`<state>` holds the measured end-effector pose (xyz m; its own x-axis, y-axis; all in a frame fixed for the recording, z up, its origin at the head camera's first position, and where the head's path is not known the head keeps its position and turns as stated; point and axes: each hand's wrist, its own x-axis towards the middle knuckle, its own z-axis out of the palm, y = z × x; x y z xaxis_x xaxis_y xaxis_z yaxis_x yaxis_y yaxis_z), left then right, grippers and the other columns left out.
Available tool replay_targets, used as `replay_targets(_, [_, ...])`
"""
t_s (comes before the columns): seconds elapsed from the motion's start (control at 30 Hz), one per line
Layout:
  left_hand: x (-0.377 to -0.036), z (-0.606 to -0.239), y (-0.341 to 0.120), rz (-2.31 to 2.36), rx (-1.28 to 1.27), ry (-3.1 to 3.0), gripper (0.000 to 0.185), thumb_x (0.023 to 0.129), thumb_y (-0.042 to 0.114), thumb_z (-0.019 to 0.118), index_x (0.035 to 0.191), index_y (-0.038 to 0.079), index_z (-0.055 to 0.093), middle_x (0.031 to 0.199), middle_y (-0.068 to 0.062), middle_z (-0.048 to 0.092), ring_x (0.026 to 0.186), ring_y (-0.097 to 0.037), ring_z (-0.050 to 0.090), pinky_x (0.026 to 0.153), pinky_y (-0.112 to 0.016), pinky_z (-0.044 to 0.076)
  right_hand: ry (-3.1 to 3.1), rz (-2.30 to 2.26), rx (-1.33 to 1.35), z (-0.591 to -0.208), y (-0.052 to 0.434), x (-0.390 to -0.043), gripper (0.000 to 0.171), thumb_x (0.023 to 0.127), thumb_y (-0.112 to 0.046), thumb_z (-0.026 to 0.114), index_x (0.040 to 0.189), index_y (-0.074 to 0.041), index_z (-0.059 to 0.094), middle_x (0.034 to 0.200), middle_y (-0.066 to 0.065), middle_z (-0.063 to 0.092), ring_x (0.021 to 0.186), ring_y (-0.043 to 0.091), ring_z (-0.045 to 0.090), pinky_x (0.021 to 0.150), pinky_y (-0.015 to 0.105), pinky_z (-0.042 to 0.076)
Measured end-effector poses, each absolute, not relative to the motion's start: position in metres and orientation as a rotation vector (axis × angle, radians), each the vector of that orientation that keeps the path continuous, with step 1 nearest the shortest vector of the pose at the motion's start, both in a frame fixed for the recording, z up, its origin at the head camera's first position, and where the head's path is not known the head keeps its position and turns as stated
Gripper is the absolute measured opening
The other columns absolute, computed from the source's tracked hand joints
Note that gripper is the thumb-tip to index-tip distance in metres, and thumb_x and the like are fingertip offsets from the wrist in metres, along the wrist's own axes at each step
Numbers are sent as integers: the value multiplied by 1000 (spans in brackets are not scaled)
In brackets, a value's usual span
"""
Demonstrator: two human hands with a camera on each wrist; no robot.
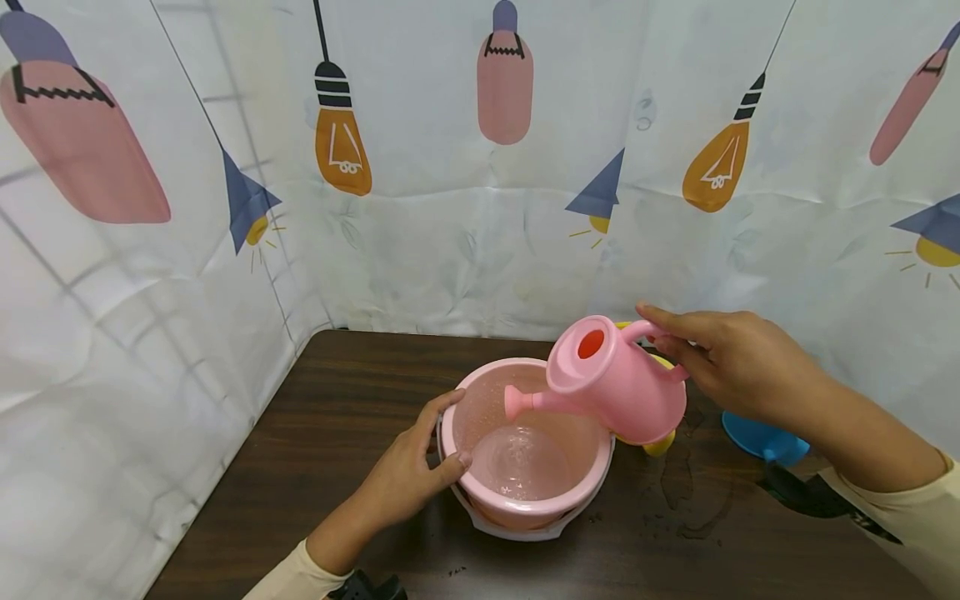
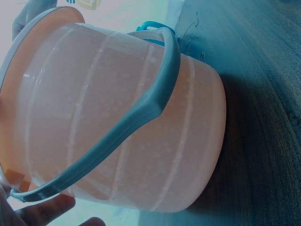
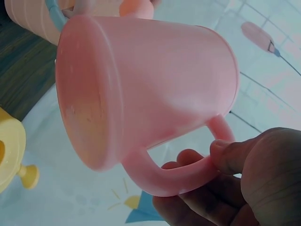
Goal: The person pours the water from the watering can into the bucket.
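Observation:
A pink toy watering can [image 1: 615, 383] is tipped to the left over a pink bucket [image 1: 525, 462], its spout [image 1: 525, 402] above the bucket's inside. My right hand [image 1: 731, 354] grips the can's handle [image 3: 183, 174], fingers curled round it in the right wrist view, where the can [image 3: 141, 89] fills the frame. My left hand [image 1: 408, 471] holds the bucket's left rim, thumb over the edge. The bucket [image 2: 122, 117] has a white handle [image 2: 141, 113] folded down against its side. Water glistens in the bucket's bottom.
The dark wooden table [image 1: 337, 417] is walled by a white curtain [image 1: 465, 167] printed with light bulbs. A yellow toy [image 1: 658, 442] sits behind the can, a blue object [image 1: 761, 437] to its right. Water is spilled on the table [image 1: 690, 492] right of the bucket.

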<state>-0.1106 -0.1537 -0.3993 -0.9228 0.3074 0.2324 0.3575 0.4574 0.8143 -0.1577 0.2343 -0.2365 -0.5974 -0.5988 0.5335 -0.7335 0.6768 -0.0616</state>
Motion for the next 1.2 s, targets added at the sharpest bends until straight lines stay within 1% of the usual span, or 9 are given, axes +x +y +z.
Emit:
replay_targets(0.37, [-111, -398, -154, -1482, -606, -2640, 72, 93, 38, 67, 156, 33, 33, 140, -12, 56, 112, -21, 67, 90, -39, 53, -2408, 354, 1021, -233, 228, -157, 57, 79, -5, 85, 134, -9, 69, 80, -14, 64, 62, 2, 50, 54, 29, 44])
replay_targets(0.47, [-111, -398, -154, -1480, -611, -2637, 72, 93, 38, 67, 156, 32, 33, 140, -12, 57, 112, -22, 67, 90, -39, 53, -2414, 356, 1017, -232, 226, -157, 57, 80, -7, 84, 134, -10, 69, 85, -11, 69, 64, 4, 53, 56, 30, 46])
replay_targets(0.53, [-111, -399, -154, -1478, -606, -2638, 72, 93, 39, 67, 156, 33, 33, 139, -12, 57, 112, -22, 67, 90, -39, 53, -2414, 361, 1016, -232, 225, -157, 57, 80, -7, 85, 134, -11, 69, 93, -6, 74, 66, 6, 57, 56, 31, 47])
replay_targets(0.6, [-112, -400, -154, -1478, -606, -2638, 72, 93, 39, 67, 156, 32, 33, 139, -12, 57, 112, -22, 67, 90, -39, 54, -2410, 369, 1017, -232, 224, -157, 57, 79, -7, 85, 134, -11, 69, 101, -2, 76, 68, 8, 60, 57, 33, 48])
replay_targets(0.67, [-112, -400, -155, -1483, -609, -2633, 73, 93, 38, 67, 157, 32, 33, 139, -13, 58, 112, -22, 67, 90, -39, 54, -2404, 375, 1017, -232, 224, -157, 57, 78, -7, 86, 133, -11, 70, 105, -1, 77, 68, 9, 61, 57, 33, 48])
replay_targets(0.77, [-112, -401, -155, -1484, -619, -2627, 73, 93, 38, 66, 157, 30, 33, 139, -14, 57, 111, -23, 67, 89, -40, 54, -2400, 381, 1017, -233, 223, -157, 57, 77, -7, 86, 132, -11, 70, 105, -2, 77, 67, 8, 60, 57, 33, 48])
replay_targets(0.93, [-111, -400, -155, -1480, -616, -2629, 72, 93, 38, 67, 156, 32, 33, 140, -13, 57, 111, -22, 67, 90, -39, 54, -2405, 382, 1008, -232, 222, -157, 56, 78, -8, 86, 132, -12, 71, 103, -3, 77, 66, 7, 57, 57, 33, 47])
replay_targets(1.0, [-111, -400, -154, -1479, -612, -2631, 72, 93, 38, 67, 156, 33, 33, 140, -12, 57, 111, -21, 67, 90, -39, 54, -2412, 381, 1003, -232, 222, -156, 56, 79, -9, 85, 133, -13, 70, 103, -3, 76, 66, 7, 58, 57, 33, 48])
replay_targets(1.2, [-111, -401, -155, -1499, -633, -2614, 73, 93, 37, 67, 157, 30, 33, 139, -14, 58, 111, -24, 67, 88, -38, 54, -2432, 376, 998, -232, 222, -156, 55, 82, -10, 84, 134, -13, 69, 106, -3, 76, 70, 9, 63, 60, 36, 50])
